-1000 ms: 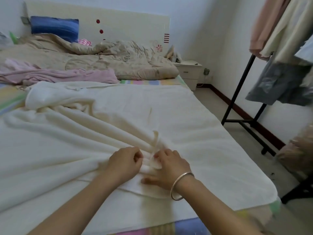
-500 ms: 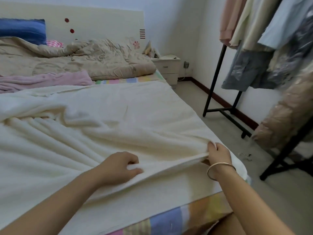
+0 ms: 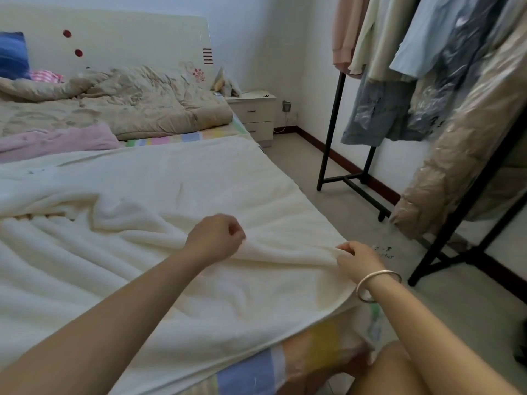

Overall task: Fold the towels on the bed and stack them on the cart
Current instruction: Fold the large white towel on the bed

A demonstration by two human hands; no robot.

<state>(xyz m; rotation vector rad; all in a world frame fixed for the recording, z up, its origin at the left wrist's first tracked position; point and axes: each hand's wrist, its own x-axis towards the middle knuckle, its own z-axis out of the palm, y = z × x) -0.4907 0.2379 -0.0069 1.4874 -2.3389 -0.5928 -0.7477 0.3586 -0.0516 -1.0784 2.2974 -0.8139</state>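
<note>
A large cream towel lies spread and rumpled over the near half of the bed. My left hand grips a raised fold of its edge in a fist near the middle. My right hand, with a silver bangle on the wrist, pinches the same edge at the bed's right corner. The edge is stretched between both hands, lifted slightly off the mattress. A pink towel lies crumpled further up the bed on the left. No cart is in view.
A beige quilt and a blue pillow are bunched at the headboard. A white nightstand stands beside the bed. A black clothes rack with hanging garments fills the right side, over bare floor.
My hands started together at the towel's bunched edge. The right hand slid along it to the bed's right corner, the left lifted its fold, and the camera turned right.
</note>
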